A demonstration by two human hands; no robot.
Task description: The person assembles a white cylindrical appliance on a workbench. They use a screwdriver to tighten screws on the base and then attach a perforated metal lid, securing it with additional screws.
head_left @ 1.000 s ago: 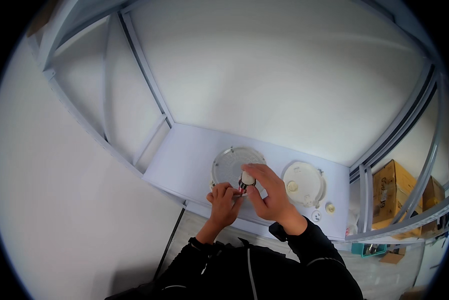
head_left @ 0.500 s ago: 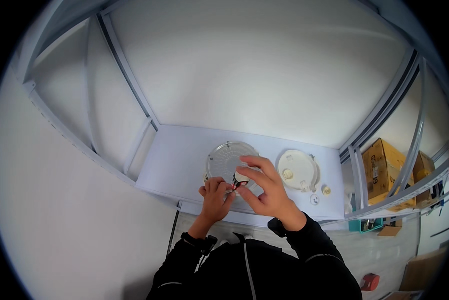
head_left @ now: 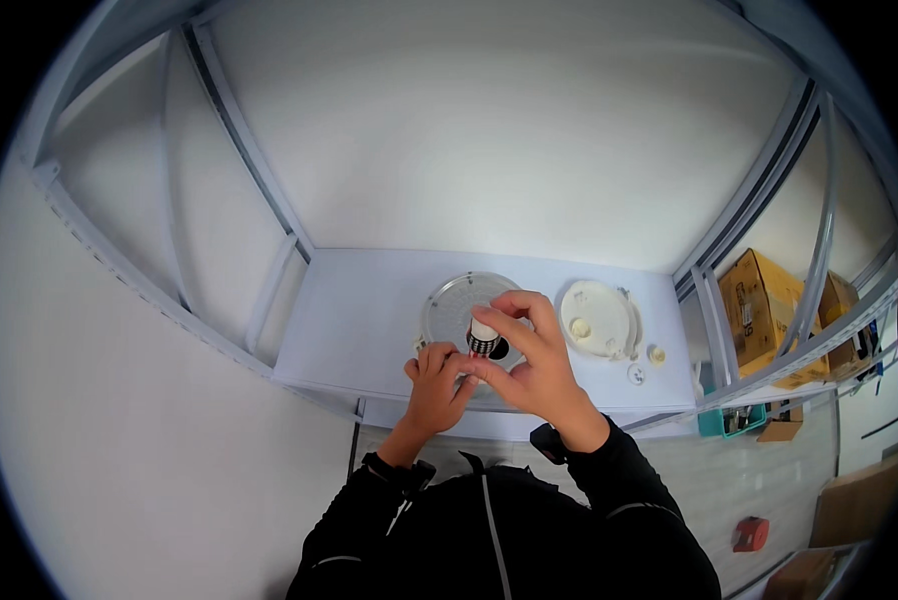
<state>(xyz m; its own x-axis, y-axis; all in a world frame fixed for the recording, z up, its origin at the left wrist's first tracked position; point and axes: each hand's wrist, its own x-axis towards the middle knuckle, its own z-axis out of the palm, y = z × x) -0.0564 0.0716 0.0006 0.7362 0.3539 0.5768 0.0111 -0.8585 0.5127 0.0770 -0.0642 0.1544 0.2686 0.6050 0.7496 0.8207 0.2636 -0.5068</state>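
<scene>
Above the table my right hand [head_left: 541,365] grips a small cylindrical part [head_left: 484,341] with a white top and a black-and-white ribbed side. My left hand [head_left: 434,392] meets it from the left, fingers bent and pinched close to the part's lower end. A bit of red, perhaps wire, shows there; what the left fingers hold is too small to make out. Beneath both hands lies a clear round plate [head_left: 454,295] with a ribbed pattern, partly hidden. A black round spot shows beside the cylindrical part.
On the right of the white table [head_left: 359,300] lies a white round housing [head_left: 599,298] with a cream round piece [head_left: 580,328] on it. Nearby are a cream cap [head_left: 657,354] and a small white disc [head_left: 636,374]. Metal posts, cardboard boxes [head_left: 759,305] and a teal basket [head_left: 737,420] stand farther right.
My right hand has tilted the cylindrical part, so its ribbed side shows more. Both hands stay close together. The whole view has shifted slightly.
</scene>
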